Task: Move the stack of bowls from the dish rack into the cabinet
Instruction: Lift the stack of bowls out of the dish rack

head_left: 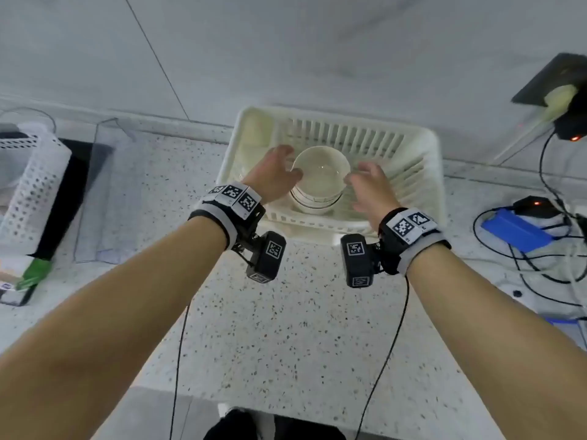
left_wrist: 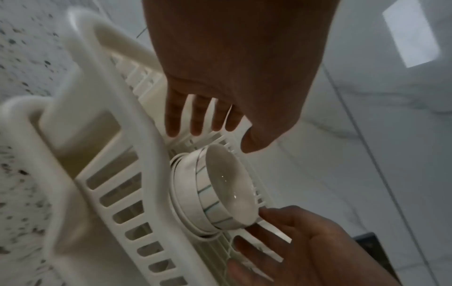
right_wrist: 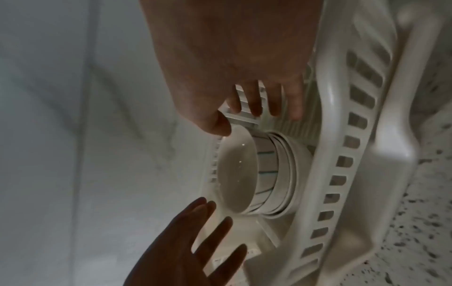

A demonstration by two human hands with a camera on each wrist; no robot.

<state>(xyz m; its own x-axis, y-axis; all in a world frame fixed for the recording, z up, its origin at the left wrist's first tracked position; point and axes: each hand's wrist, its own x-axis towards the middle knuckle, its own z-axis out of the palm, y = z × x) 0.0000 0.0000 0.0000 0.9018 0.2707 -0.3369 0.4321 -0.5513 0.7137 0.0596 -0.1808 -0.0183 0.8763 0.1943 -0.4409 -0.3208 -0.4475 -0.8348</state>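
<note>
Fingers (left_wrist: 172, 123) of the left hand (head_left: 273, 176) are spread and straight, holding nothing, just left of the bowls (head_left: 319, 182). Those of the right hand (head_left: 370, 188) are likewise spread and empty, just right of the bowls; its thumb sits at the top bowl's rim, though contact is unclear. Bowls stand stacked upright inside the rack (head_left: 413, 198), near its front wall. Behind the rack rises a tiled wall (head_left: 286, 52); the rack sits on a speckled counter (head_left: 286, 328).

stack of bowls (head_left: 319, 182) in dish rack (head_left: 413, 144), hands either side
</note>
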